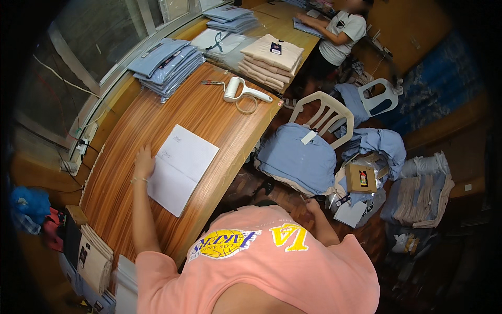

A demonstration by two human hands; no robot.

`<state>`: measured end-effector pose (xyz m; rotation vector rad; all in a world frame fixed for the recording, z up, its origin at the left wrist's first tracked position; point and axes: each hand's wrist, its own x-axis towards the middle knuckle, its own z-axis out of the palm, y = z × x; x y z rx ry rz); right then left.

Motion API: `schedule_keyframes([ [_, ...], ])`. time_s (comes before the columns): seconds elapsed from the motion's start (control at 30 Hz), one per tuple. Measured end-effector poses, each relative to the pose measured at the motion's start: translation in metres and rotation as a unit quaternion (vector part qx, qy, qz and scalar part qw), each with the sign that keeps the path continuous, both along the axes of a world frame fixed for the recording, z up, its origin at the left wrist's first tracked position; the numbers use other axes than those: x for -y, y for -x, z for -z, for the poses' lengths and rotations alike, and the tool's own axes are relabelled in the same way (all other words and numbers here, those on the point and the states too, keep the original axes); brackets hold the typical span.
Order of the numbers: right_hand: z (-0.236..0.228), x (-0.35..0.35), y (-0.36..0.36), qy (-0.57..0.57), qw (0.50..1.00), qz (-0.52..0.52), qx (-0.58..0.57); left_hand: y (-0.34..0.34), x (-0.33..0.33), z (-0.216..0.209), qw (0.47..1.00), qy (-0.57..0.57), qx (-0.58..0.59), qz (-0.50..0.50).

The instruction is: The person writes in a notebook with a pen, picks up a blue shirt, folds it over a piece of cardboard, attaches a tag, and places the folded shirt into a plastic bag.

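An open notebook (184,162) with white pages lies on the wood-grain table (125,125), a few small handwritten marks on its upper left page. My left hand (145,161) rests at the notebook's left edge, fingers stretched out and holding nothing. Away from the table, low at my right side, my right hand (314,206) is closed around a thin pen (303,198), whose tip sticks out past the fingers. Beyond the notebook lie a white lint roller (235,90), a roll of clear tape (247,104) and a small red-handled tool (212,82).
Bagged blue garments (166,65) and a stack of beige garments (271,57) sit at the table's far end. To the right, a white chair (327,112) carries blue clothing (298,154), near a cardboard box (360,178). Another person (342,34) stands at the far table.
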<state>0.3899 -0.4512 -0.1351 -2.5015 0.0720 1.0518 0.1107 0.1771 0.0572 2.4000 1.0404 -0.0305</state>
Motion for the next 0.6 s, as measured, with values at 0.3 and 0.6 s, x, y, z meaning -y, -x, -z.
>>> schedule_keyframes([
  [0.3,-0.041,-0.141,-0.039,-0.280,0.939,-0.015,0.201,0.012,0.157,0.044,0.973,-0.217,0.073,-0.022],
  [0.6,-0.186,-0.354,0.120,-0.447,0.827,-0.332,0.083,0.062,0.179,0.018,0.931,-0.134,0.321,-0.107],
])
